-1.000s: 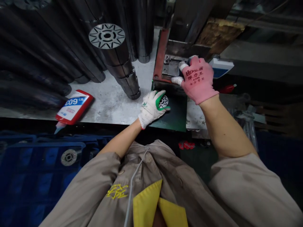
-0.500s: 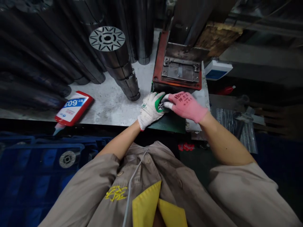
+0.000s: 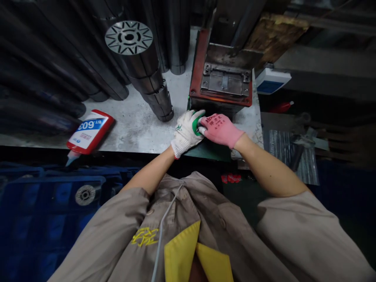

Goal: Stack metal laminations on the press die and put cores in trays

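Note:
My left hand [image 3: 188, 131], in a white knit glove with a green palm, is wrapped round a slotted metal core at the bench's front edge. My hands cover nearly all of that piece now. The fingers of my right hand [image 3: 221, 129], in a pink glove with pale tips, are pinched together against the same spot by the left thumb. Whether they hold a small part is hidden. Just behind both hands stands a metal fixture [image 3: 225, 83] on a red base plate [image 3: 197, 74]. To the left rises a leaning-looking stack of slotted cores [image 3: 129, 38].
A red bottle [image 3: 89, 132] labelled 603 lies on the bench [image 3: 132, 135]. Dark cylindrical stacks [image 3: 178, 47] line the back left. Blue trays [image 3: 53, 196] sit low at left, one holding a core [image 3: 85, 195]. A white box with a blue panel [image 3: 273, 81] is at right.
My right hand has moved slightly left, closer over the left hand, covering the core's patterned face that showed before. The camera view has shifted a little.

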Available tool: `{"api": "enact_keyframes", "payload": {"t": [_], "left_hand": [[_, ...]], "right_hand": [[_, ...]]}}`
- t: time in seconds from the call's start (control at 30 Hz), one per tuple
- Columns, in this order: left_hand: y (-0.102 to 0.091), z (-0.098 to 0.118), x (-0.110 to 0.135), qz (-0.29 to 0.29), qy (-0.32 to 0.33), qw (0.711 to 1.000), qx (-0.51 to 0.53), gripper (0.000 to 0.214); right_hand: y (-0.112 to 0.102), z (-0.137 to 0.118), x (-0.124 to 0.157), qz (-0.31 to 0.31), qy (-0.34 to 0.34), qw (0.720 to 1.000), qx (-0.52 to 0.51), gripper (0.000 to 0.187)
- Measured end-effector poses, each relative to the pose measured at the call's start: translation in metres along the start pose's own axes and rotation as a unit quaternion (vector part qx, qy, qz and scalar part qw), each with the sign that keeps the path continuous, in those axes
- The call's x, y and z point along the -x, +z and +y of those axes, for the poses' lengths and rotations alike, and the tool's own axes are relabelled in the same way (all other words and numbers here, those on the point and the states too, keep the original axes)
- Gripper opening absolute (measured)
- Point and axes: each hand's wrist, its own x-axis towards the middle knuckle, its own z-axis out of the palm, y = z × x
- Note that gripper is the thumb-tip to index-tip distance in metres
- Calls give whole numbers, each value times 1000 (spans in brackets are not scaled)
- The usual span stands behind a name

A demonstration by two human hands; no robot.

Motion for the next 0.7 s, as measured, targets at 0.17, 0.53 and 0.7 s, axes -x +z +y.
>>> {"api": "enact_keyframes", "payload": {"t": [0.17, 0.53, 0.7], "left_hand": [[-1, 1, -2, 5, 0, 1000, 0, 72], [-5, -3, 0, -16, 11, 1000, 20, 98], [-2, -5, -1, -6, 14, 1000, -2, 82]], "right_hand": [[-15, 7, 8, 34, 2, 999, 22, 36], [17, 10, 15, -7, -45, 998, 42, 38], [0, 4, -9, -31, -75, 995, 62, 39]]}}
